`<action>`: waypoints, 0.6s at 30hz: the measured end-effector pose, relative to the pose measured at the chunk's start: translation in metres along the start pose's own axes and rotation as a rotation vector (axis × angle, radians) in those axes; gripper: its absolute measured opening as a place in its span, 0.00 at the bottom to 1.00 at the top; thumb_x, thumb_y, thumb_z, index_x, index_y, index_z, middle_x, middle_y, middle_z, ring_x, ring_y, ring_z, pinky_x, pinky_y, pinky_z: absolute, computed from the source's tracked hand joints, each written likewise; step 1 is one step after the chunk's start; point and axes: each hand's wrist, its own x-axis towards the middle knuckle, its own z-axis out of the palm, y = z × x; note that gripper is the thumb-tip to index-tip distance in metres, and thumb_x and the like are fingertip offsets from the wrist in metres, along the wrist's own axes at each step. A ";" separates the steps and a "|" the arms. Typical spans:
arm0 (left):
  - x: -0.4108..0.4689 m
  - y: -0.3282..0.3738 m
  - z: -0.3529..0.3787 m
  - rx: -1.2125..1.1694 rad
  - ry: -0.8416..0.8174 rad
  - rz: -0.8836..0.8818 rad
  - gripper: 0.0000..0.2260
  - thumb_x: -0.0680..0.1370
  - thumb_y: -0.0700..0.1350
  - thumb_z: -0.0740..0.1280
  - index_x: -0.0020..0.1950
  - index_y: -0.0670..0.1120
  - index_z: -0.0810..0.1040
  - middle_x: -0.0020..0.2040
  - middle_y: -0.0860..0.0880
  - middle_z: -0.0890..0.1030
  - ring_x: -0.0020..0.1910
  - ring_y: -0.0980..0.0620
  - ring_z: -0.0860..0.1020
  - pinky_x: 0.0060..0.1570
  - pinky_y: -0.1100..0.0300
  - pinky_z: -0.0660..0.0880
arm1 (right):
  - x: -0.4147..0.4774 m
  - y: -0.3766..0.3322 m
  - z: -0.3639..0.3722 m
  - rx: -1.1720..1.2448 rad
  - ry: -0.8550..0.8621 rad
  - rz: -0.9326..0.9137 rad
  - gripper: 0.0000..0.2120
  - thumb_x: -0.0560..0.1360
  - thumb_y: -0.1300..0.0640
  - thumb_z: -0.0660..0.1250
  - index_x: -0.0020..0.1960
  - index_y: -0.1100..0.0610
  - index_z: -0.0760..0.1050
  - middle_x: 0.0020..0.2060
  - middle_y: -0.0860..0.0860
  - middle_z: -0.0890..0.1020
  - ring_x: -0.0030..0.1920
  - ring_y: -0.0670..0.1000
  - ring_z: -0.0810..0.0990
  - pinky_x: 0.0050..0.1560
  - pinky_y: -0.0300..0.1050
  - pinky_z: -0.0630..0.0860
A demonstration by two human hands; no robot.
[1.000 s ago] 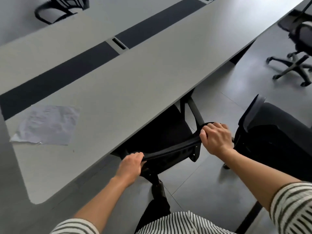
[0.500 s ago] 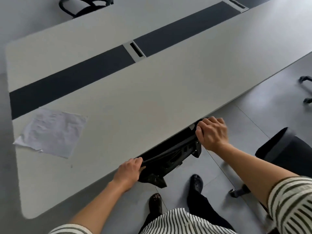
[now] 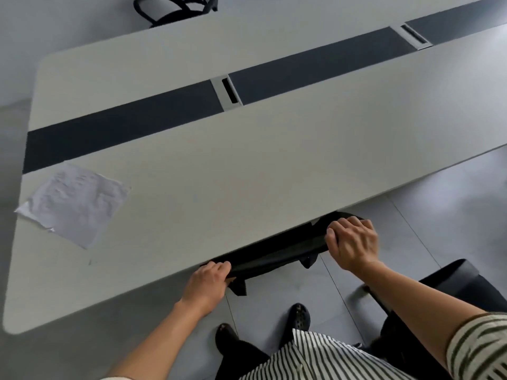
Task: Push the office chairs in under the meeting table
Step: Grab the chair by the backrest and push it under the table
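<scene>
Both hands closed on the top edge of a black office chair backrest (image 3: 277, 255), left hand (image 3: 206, 285) gripping near its left end, right hand (image 3: 352, 244) clenched over its right end, fingers wrapped forward over the rim. Backrest almost fully against the near edge of the long grey meeting table (image 3: 247, 165), only the upper band and two small black brackets below it showing past the tabletop; seat and base hidden under the table. Dark strip (image 3: 123, 124) along the middle of the tabletop, broken by a light grey cable hatch (image 3: 226, 91) with a slot, a second hatch (image 3: 414, 37) further to the right. Crumpled sheet of paper (image 3: 74, 204) lying flat on the table near its left end, well apart from the hands. Second black office chair (image 3: 461, 286) standing on the grey tiled floor (image 3: 425, 223) to the right, behind the right forearm, not pushed in. Another chair (image 3: 175, 8) partly visible at the far side of the table, top of frame. Striped shirt (image 3: 323, 357) and two black shoes (image 3: 299, 318) at the bottom, feet just behind the gripped chair
</scene>
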 end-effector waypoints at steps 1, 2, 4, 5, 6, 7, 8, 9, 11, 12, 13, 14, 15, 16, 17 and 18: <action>-0.005 -0.001 0.000 -0.012 0.020 -0.021 0.04 0.74 0.43 0.67 0.46 0.43 0.73 0.39 0.46 0.79 0.40 0.44 0.76 0.37 0.53 0.72 | -0.003 -0.006 0.000 0.010 0.015 -0.004 0.19 0.75 0.50 0.52 0.33 0.55 0.75 0.30 0.50 0.78 0.36 0.56 0.77 0.44 0.49 0.69; -0.010 -0.003 0.001 -0.024 0.030 -0.045 0.04 0.74 0.43 0.67 0.45 0.44 0.73 0.39 0.47 0.79 0.41 0.45 0.77 0.37 0.54 0.71 | -0.005 -0.012 0.000 0.020 0.038 -0.008 0.18 0.75 0.50 0.53 0.33 0.55 0.75 0.29 0.50 0.77 0.36 0.56 0.77 0.43 0.49 0.69; -0.022 -0.006 0.001 -0.059 0.013 -0.115 0.04 0.74 0.41 0.65 0.48 0.43 0.74 0.44 0.46 0.80 0.45 0.45 0.76 0.40 0.56 0.67 | -0.011 -0.024 -0.001 0.042 0.068 -0.015 0.17 0.75 0.51 0.54 0.32 0.54 0.74 0.29 0.50 0.76 0.35 0.56 0.76 0.43 0.49 0.68; -0.028 -0.007 0.000 -0.069 0.026 -0.139 0.04 0.74 0.40 0.65 0.48 0.43 0.74 0.44 0.46 0.80 0.46 0.44 0.76 0.41 0.55 0.67 | -0.013 -0.029 -0.001 0.051 0.075 -0.021 0.17 0.75 0.51 0.55 0.32 0.54 0.74 0.28 0.50 0.76 0.35 0.56 0.76 0.42 0.49 0.68; -0.035 -0.010 0.001 -0.073 0.035 -0.150 0.04 0.72 0.38 0.66 0.46 0.43 0.74 0.43 0.45 0.80 0.44 0.44 0.77 0.40 0.55 0.68 | -0.017 -0.034 0.001 0.054 0.082 -0.031 0.17 0.75 0.51 0.55 0.32 0.54 0.75 0.29 0.50 0.76 0.35 0.56 0.76 0.42 0.49 0.68; -0.040 -0.013 0.003 -0.065 0.043 -0.151 0.04 0.71 0.37 0.67 0.44 0.43 0.74 0.41 0.45 0.80 0.43 0.43 0.77 0.39 0.54 0.68 | -0.020 -0.037 0.003 0.055 0.087 -0.041 0.17 0.75 0.51 0.55 0.32 0.54 0.75 0.29 0.50 0.77 0.35 0.56 0.76 0.42 0.49 0.68; -0.045 -0.014 0.004 -0.050 0.064 -0.144 0.05 0.70 0.37 0.67 0.43 0.43 0.74 0.40 0.45 0.80 0.41 0.43 0.77 0.38 0.54 0.68 | -0.022 -0.039 0.004 0.055 0.090 -0.047 0.17 0.75 0.51 0.55 0.32 0.54 0.76 0.29 0.50 0.77 0.35 0.56 0.76 0.42 0.49 0.68; -0.050 -0.015 0.003 -0.044 0.064 -0.142 0.04 0.71 0.37 0.66 0.43 0.43 0.74 0.40 0.45 0.80 0.42 0.43 0.77 0.39 0.54 0.69 | -0.023 -0.041 0.004 0.056 0.097 -0.050 0.18 0.75 0.51 0.55 0.33 0.54 0.76 0.29 0.50 0.78 0.35 0.56 0.76 0.43 0.49 0.68; -0.056 -0.015 -0.002 -0.041 0.035 -0.136 0.03 0.74 0.40 0.62 0.47 0.43 0.73 0.45 0.45 0.80 0.47 0.44 0.76 0.45 0.54 0.68 | -0.025 -0.045 0.002 0.059 0.097 -0.048 0.18 0.75 0.51 0.54 0.33 0.54 0.77 0.30 0.50 0.79 0.35 0.56 0.76 0.43 0.49 0.68; -0.057 -0.017 -0.004 -0.032 0.013 -0.139 0.05 0.76 0.42 0.61 0.49 0.43 0.73 0.47 0.45 0.80 0.49 0.44 0.75 0.46 0.54 0.67 | -0.026 -0.047 0.001 0.060 0.089 -0.045 0.19 0.76 0.50 0.54 0.33 0.54 0.77 0.31 0.50 0.79 0.36 0.56 0.76 0.44 0.49 0.69; -0.058 -0.019 -0.007 -0.026 -0.002 -0.141 0.06 0.76 0.43 0.60 0.50 0.44 0.72 0.48 0.45 0.80 0.50 0.44 0.75 0.47 0.54 0.67 | -0.027 -0.049 0.000 0.057 0.079 -0.041 0.19 0.76 0.50 0.53 0.34 0.55 0.77 0.32 0.50 0.80 0.38 0.56 0.77 0.45 0.49 0.69; -0.060 -0.021 -0.010 -0.022 -0.021 -0.140 0.07 0.77 0.45 0.61 0.51 0.44 0.72 0.49 0.45 0.80 0.50 0.43 0.75 0.47 0.54 0.67 | -0.028 -0.053 -0.001 0.052 0.066 -0.033 0.20 0.76 0.49 0.53 0.35 0.55 0.78 0.34 0.51 0.80 0.40 0.56 0.77 0.47 0.50 0.68; -0.061 -0.025 -0.013 -0.021 -0.037 -0.136 0.07 0.77 0.46 0.61 0.52 0.44 0.72 0.50 0.45 0.80 0.50 0.43 0.76 0.47 0.53 0.68 | -0.029 -0.057 -0.003 0.046 0.052 -0.020 0.20 0.76 0.49 0.52 0.37 0.54 0.79 0.37 0.51 0.81 0.44 0.56 0.77 0.49 0.49 0.68; -0.062 -0.029 -0.015 -0.029 -0.058 -0.136 0.08 0.77 0.47 0.61 0.52 0.45 0.72 0.50 0.45 0.80 0.50 0.43 0.76 0.48 0.53 0.69 | -0.030 -0.063 -0.004 0.048 0.038 0.005 0.20 0.76 0.48 0.52 0.40 0.54 0.79 0.40 0.51 0.82 0.47 0.56 0.76 0.53 0.50 0.67; -0.062 -0.034 -0.017 -0.039 -0.069 -0.131 0.09 0.76 0.48 0.62 0.53 0.45 0.72 0.51 0.45 0.81 0.50 0.44 0.77 0.48 0.53 0.70 | -0.033 -0.070 -0.005 0.064 0.031 0.042 0.20 0.76 0.47 0.52 0.42 0.54 0.80 0.44 0.52 0.82 0.51 0.57 0.76 0.56 0.51 0.66; -0.063 -0.040 -0.020 -0.052 -0.069 -0.127 0.09 0.76 0.49 0.62 0.53 0.46 0.73 0.51 0.46 0.81 0.50 0.44 0.77 0.47 0.53 0.71 | -0.036 -0.077 -0.007 0.097 0.034 0.092 0.20 0.76 0.46 0.53 0.45 0.54 0.80 0.48 0.53 0.82 0.55 0.58 0.75 0.60 0.52 0.64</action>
